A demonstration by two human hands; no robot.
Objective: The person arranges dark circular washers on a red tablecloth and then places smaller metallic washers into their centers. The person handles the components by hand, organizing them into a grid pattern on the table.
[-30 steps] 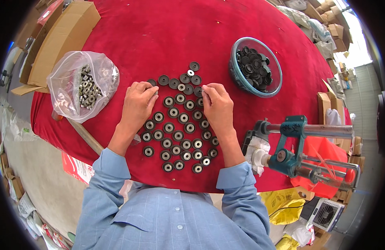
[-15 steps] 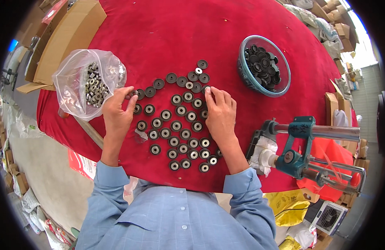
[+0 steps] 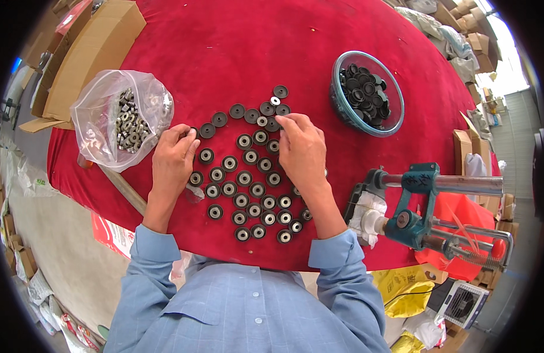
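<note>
My left hand point(image 3: 174, 157) is closed in a pinch at the left end of a curved row of black round caps point(image 3: 219, 119). A dark disc edge shows at its fingertips; the rest is hidden. My right hand point(image 3: 304, 150) has its fingers bent, thumb and index close together over the caps at the row's right end; what they hold is covered. Small silver rings point(image 3: 262, 121) lie on some of these caps. Between my forearms sit several black caps with metal bearings point(image 3: 244, 178) set in them, some partly under my right hand.
At left, a clear plastic bag point(image 3: 95, 126) of metal bearings stands beside an open cardboard box point(image 3: 98, 53). Far right, a glass bowl point(image 3: 397, 117) holds black caps. A green hand press point(image 3: 410, 215) stands at the right on the red tablecloth point(image 3: 254, 47), near the front edge.
My right hand has moved left and slightly up, onto the caps at the row's end. My left fingers have drawn together over the ring seen there before. The whole view has shifted slightly.
</note>
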